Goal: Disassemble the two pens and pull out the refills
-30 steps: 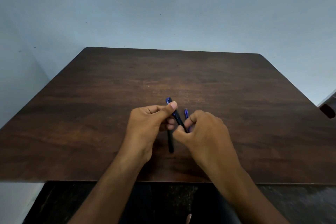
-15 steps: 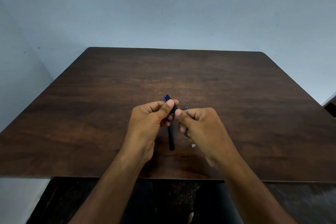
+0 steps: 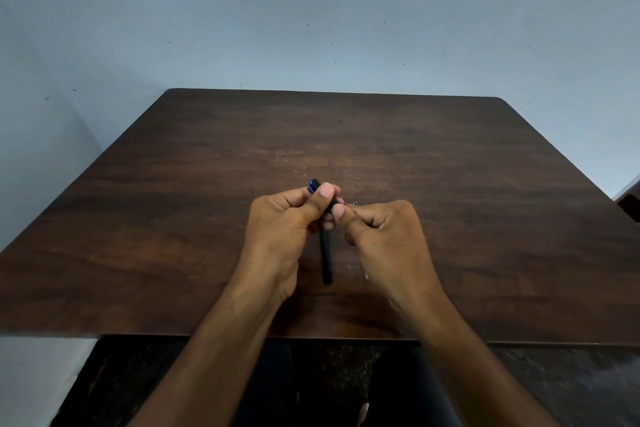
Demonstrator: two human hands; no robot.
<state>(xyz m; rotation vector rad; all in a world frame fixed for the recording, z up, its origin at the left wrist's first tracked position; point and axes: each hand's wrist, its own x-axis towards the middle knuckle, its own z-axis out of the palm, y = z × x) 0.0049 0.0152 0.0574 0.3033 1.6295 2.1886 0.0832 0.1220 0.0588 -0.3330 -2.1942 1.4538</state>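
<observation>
Both hands meet at the centre of the frame, over the near middle of the table (image 3: 207, 218). The left hand (image 3: 280, 229) pinches a short black pen part (image 3: 323, 192) between thumb and curled fingers; its long axis runs diagonally, the blue end pointing to the upper left, the lower end toward the right thumb. The right hand (image 3: 384, 232) has its fingers curled, thumb tip pressed against that lower end; a small blue tip (image 3: 355, 203) shows just above its knuckles, but what it holds is hidden. A black barrel (image 3: 326, 260) lies on the table between the wrists, long axis nearly vertical in the frame, with a small white speck (image 3: 366, 275) at its right. Against half a second ago, the right thumb has closed onto the part; the barrel has not shifted.
</observation>
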